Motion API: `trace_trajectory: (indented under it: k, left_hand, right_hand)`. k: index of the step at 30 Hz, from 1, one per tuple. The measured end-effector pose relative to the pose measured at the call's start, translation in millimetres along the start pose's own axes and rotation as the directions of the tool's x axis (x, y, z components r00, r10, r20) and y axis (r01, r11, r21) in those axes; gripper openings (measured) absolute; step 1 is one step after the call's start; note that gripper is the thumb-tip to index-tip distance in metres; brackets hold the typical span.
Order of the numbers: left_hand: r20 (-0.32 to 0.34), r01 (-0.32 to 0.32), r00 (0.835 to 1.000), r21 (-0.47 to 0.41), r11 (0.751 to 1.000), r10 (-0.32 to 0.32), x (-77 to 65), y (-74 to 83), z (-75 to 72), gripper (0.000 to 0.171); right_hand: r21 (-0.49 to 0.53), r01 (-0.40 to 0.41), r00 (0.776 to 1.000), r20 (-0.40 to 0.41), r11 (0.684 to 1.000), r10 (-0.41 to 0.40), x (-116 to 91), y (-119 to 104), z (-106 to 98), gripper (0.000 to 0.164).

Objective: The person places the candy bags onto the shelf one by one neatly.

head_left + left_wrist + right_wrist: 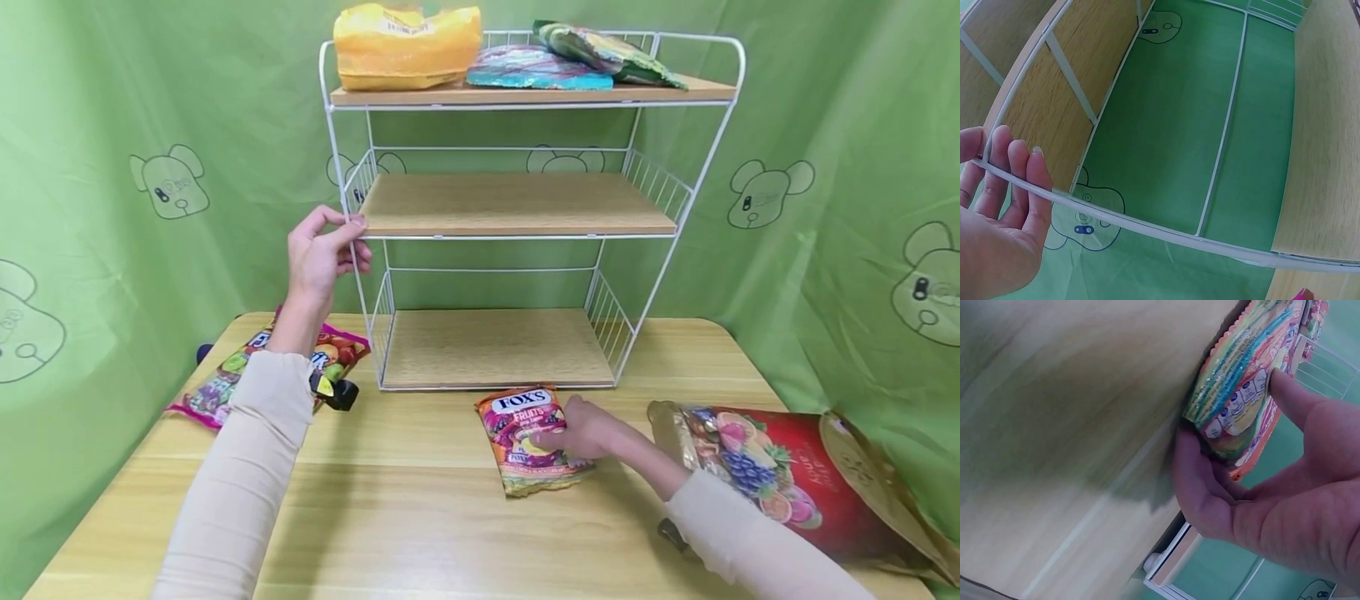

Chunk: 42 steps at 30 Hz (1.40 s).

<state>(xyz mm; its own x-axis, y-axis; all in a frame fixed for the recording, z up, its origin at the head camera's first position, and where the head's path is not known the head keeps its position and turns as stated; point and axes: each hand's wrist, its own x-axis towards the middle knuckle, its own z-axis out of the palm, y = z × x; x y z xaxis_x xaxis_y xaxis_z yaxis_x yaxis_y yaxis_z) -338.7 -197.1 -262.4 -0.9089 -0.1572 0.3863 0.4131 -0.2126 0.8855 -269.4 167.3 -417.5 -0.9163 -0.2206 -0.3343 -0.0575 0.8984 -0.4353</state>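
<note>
My left hand (pixel 318 258) grips the left upright of a white wire rack (pixel 517 208) at the height of its middle wooden board. In the left wrist view its fingers curl round the white wire (pixel 1147 226). With my right hand (pixel 588 429) I pinch the right side of an orange and purple Fox's Fruits candy bag (pixel 517 425) in front of the rack. The right wrist view shows the thumb on the bag's printed face (pixel 1241 394) and fingers beneath its edge, close over the tabletop.
On the rack's top board lie a yellow bag (pixel 408 50), a blue bag (pixel 536 68) and a green bag (pixel 600 52). A pink-edged candy bag (pixel 225 383) is partly behind my left forearm. A large red and gold bag (pixel 810 475) lies at the table's right.
</note>
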Motion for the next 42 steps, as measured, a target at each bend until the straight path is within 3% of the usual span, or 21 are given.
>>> trace_trajectory:
  k: [13, 17, 22, 24, 31, 38, 42]
  left_hand:
    - [-0.004, 0.003, 1.000, 0.000, 1.000, -0.003, 0.1, -1.0, -0.3, 0.012]
    - [-0.006, 0.004, 1.000, 0.006, 1.000, -0.004, -0.4, -0.1, -0.8, 0.013]
    - [-0.003, 0.011, 1.000, 0.007, 1.000, -0.011, -0.6, 0.2, -1.0, 0.013]
    - [-0.001, 0.014, 1.000, 0.003, 1.000, -0.014, -0.1, 0.4, -0.9, 0.013]
    - [0.003, 0.016, 1.000, 0.001, 1.000, -0.016, 1.3, 2.1, 0.2, 0.013]
    - [0.005, 0.014, 1.000, 0.001, 1.000, -0.014, 0.6, 2.4, 0.2, 0.013]
    - [-0.001, 0.019, 1.000, 0.001, 1.000, -0.019, 0.1, 1.8, 1.4, 0.013]
  right_hand:
    - [0.097, 0.028, 0.999, -0.035, 0.995, -0.025, -2.1, 0.5, -4.1, 0.120]
    - [0.116, 0.036, 0.997, -0.069, 0.993, -0.029, -2.4, -1.2, -4.9, 0.110]
    - [0.190, 0.068, 0.992, -0.117, 0.979, -0.047, -2.0, -2.7, -6.5, 0.066]
    - [0.240, 0.090, 0.990, -0.130, 0.967, -0.060, -3.0, -4.3, -7.5, 0.056]
    - [0.271, 0.100, 0.987, -0.149, 0.957, -0.061, -13.9, -13.0, -15.0, 0.072]
    - [0.230, 0.115, 0.984, -0.158, 0.966, -0.079, -21.7, -15.9, -22.6, 0.063]
    - [0.236, 0.109, 0.986, -0.151, 0.966, -0.075, -25.2, -15.2, -27.9, 0.069]
